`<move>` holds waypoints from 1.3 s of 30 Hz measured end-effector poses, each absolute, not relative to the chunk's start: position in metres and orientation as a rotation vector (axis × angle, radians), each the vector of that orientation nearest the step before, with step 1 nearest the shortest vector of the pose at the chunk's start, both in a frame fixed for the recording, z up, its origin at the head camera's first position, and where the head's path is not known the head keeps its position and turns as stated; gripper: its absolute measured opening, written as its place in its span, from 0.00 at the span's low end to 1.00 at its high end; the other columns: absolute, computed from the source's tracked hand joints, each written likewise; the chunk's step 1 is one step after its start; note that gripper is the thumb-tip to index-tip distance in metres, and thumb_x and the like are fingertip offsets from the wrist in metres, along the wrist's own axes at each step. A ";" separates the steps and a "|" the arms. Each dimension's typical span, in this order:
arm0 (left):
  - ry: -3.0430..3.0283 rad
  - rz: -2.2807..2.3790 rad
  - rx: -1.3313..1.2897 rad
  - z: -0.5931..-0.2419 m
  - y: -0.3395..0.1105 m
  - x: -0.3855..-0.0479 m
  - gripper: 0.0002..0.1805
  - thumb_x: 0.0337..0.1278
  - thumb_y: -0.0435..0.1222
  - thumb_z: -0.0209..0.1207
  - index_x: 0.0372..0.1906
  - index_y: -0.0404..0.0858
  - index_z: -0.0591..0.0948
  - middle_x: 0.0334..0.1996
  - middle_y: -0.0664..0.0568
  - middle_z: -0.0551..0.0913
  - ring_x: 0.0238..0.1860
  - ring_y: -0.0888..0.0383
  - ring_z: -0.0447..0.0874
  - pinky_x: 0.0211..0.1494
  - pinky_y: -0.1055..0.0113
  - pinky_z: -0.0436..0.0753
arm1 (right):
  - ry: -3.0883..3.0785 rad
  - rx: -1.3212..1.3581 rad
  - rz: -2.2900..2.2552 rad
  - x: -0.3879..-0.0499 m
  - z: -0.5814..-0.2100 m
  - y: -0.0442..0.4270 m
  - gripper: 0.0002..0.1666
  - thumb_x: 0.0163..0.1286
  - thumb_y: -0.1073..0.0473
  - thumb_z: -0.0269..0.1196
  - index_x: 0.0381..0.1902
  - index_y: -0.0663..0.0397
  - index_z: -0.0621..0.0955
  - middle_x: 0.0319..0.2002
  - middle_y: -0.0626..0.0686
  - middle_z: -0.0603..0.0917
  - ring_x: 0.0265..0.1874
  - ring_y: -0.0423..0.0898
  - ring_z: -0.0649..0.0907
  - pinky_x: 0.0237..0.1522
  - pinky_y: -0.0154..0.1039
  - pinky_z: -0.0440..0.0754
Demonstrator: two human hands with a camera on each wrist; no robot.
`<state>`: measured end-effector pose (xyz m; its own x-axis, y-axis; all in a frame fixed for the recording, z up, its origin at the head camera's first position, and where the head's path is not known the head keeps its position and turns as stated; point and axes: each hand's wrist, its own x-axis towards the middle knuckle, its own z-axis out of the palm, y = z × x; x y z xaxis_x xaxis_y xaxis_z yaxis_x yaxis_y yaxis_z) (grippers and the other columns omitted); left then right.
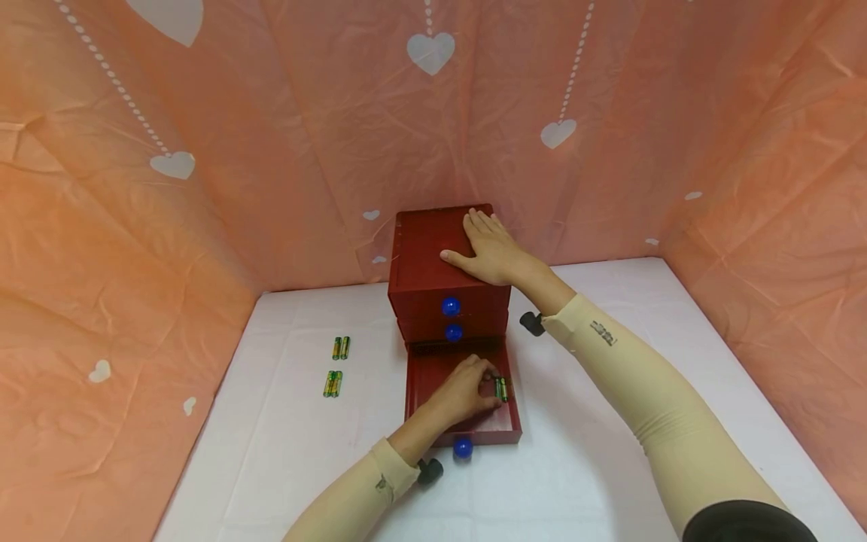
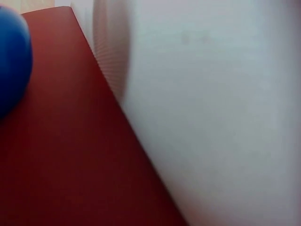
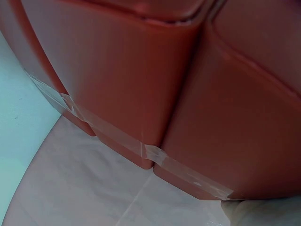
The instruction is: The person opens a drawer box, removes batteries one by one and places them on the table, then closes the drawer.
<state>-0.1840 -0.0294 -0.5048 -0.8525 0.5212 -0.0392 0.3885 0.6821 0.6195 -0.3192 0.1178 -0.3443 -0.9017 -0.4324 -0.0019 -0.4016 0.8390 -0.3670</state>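
A red chest of drawers (image 1: 433,260) with blue knobs stands against the back cloth. Its bottom drawer (image 1: 423,369) is pulled out toward me. Inside that drawer, my left hand (image 1: 463,391) pinches a pair of green-and-gold batteries (image 1: 501,389) end to end, thumb at the near end and a finger at the far end. On the chest's top, my right hand (image 1: 493,248) lies flat with its fingers straight. The left wrist view catches only the drawer front (image 2: 70,132) and its blue knob (image 2: 11,61). Taped red side walls (image 3: 117,84) fill the right wrist view.
Left of the chest, two more pairs of batteries, a far pair (image 1: 342,348) and a near pair (image 1: 333,384), lie on the white tablecloth (image 1: 291,452). Orange cloth (image 1: 325,150) with white hearts hangs behind and at both sides.
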 end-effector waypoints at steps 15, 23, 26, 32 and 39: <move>2.621 0.949 0.771 -0.500 -0.042 -0.181 0.22 0.61 0.37 0.76 0.57 0.36 0.84 0.47 0.50 0.82 0.50 0.55 0.82 0.60 0.65 0.84 | 2.928 -0.665 -0.563 -0.318 -0.344 0.118 0.59 0.82 0.29 0.49 0.86 0.68 0.46 0.87 0.66 0.42 0.87 0.59 0.40 0.86 0.53 0.33; 2.601 0.966 0.761 -0.492 -0.055 -0.175 0.23 0.64 0.39 0.75 0.60 0.39 0.83 0.51 0.51 0.82 0.53 0.56 0.81 0.63 0.64 0.84 | 2.931 -0.665 -0.570 -0.320 -0.345 0.118 0.59 0.81 0.28 0.49 0.86 0.68 0.46 0.87 0.66 0.42 0.87 0.59 0.40 0.86 0.53 0.32; 2.613 0.994 0.767 -0.489 -0.060 -0.172 0.22 0.65 0.38 0.74 0.61 0.39 0.83 0.52 0.51 0.82 0.53 0.55 0.82 0.63 0.63 0.84 | 2.940 -0.666 -0.565 -0.321 -0.346 0.118 0.59 0.81 0.28 0.49 0.86 0.67 0.46 0.87 0.65 0.42 0.87 0.59 0.40 0.86 0.52 0.32; 2.674 1.039 0.815 -0.485 -0.074 -0.168 0.22 0.64 0.36 0.74 0.60 0.38 0.83 0.51 0.49 0.82 0.51 0.52 0.83 0.60 0.62 0.86 | 2.932 -0.673 -0.562 -0.321 -0.345 0.118 0.59 0.82 0.28 0.49 0.86 0.68 0.46 0.87 0.66 0.42 0.87 0.59 0.40 0.85 0.52 0.31; 2.722 1.049 0.799 -0.476 -0.092 -0.162 0.22 0.65 0.37 0.74 0.61 0.37 0.83 0.53 0.48 0.82 0.52 0.51 0.83 0.60 0.57 0.87 | 2.929 -0.666 -0.554 -0.320 -0.345 0.118 0.59 0.81 0.28 0.49 0.86 0.67 0.46 0.87 0.66 0.42 0.87 0.60 0.40 0.86 0.53 0.33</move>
